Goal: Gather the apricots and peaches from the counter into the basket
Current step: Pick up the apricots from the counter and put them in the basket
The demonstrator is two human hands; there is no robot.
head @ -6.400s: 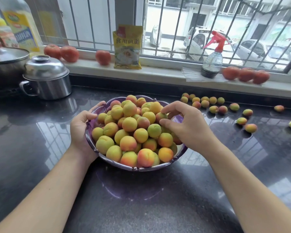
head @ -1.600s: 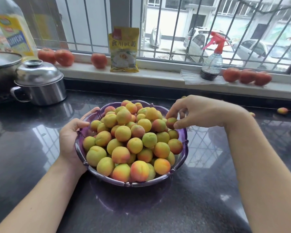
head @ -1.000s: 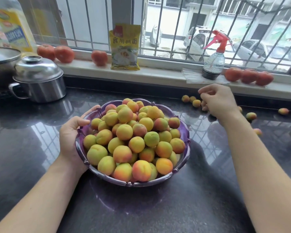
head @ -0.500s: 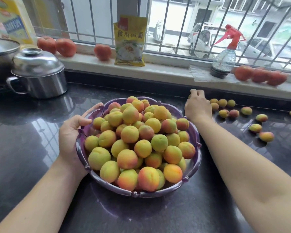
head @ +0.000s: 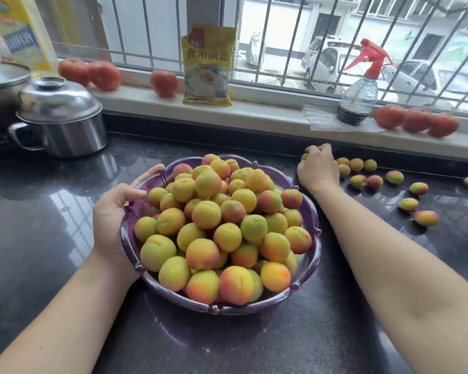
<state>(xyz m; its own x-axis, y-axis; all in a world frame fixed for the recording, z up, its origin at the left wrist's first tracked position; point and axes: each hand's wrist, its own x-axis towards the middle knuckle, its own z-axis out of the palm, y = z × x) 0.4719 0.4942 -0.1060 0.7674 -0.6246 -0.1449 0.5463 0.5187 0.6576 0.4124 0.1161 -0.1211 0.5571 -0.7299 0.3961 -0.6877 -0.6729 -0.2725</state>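
Basket (head: pixel 312 220), purple w/ scalloped rim, is sitting mid-counter (head: pixel 38 238) and is heaped w/ yellow-orange fruit (head: pixel 222 228) piled above the rim. Left hand (head: pixel 114 220) is cupping the basket's left side, palm against the outer wall, thumb curling over the rim, fingers wrapping round the far edge. Right hand (head: pixel 319 168) is reaching past the basket's upper right to the back of the counter, fingers curling round a small greenish fruit (head: pixel 304 156) that is peeking out at the knuckles; how much else is in the fist, can't tell. Loose fruit (head: pixel 358 181) is lying scattered just right of that hand, approx a dozen pcs, strung along the dark counter toward the right edge, apart from the basket. On the windowsill (head: pixel 268 109): yellow packet (head: pixel 207 66) is standing upright, spray bottle (head: pixel 358 95) w/ red trigger is sitting on a white sheet, tomatoes (head: pixel 416 121) are lining up at right, more at left. Steel pot (head: pixel 60 114) w/ lid is standing at the counter's left, next to a bigger lidded pan at the frame edge.
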